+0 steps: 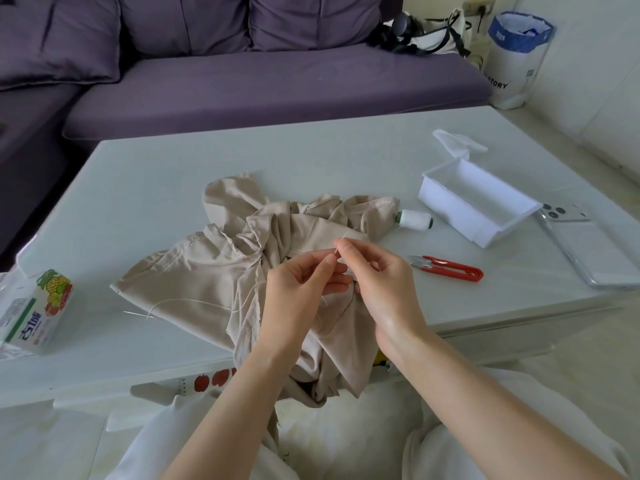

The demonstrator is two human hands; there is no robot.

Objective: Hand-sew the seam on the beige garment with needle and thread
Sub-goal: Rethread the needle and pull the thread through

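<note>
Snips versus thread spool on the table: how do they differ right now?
The snips are red-handled with metal blades; the thread spool is white with green ends. The snips lie apart from the beige garment, nearer the person; the thread spool lies farther back, at the garment's edge, beside the white box. Shared: both lie on the table, right of the garment, untouched.

A home living room: purple sofa (270,74) behind a white coffee table (311,157).
</note>
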